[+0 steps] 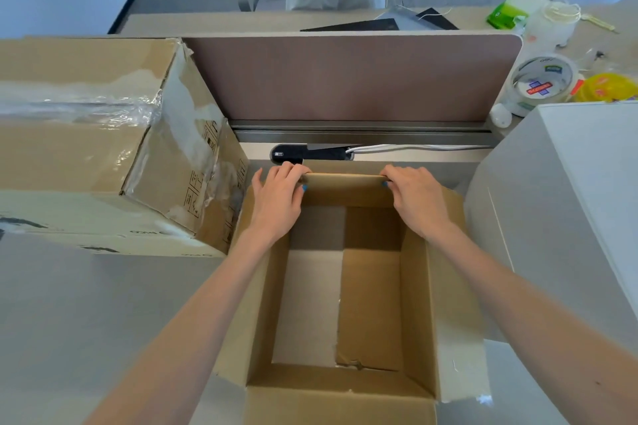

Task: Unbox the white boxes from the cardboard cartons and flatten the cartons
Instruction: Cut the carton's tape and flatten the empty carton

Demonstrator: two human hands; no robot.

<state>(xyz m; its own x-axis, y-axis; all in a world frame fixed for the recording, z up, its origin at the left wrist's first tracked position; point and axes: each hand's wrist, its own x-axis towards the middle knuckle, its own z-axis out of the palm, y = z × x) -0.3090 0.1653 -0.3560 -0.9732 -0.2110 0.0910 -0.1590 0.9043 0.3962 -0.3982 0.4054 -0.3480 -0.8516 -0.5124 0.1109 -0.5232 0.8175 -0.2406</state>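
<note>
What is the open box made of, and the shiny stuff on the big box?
The open carton looks like matte brown cardboard, creased at its flaps. The shiny strip on the sealed carton seems to be clear plastic tape: glossy, wrinkled, catching light.

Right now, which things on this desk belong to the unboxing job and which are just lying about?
Job: open empty carton; far flap, gripped by left hand and right hand; taped cardboard carton at left; white box at right.

Lying about: tape roll; green tissue pack; yellow object; desk socket with white cable.
</note>
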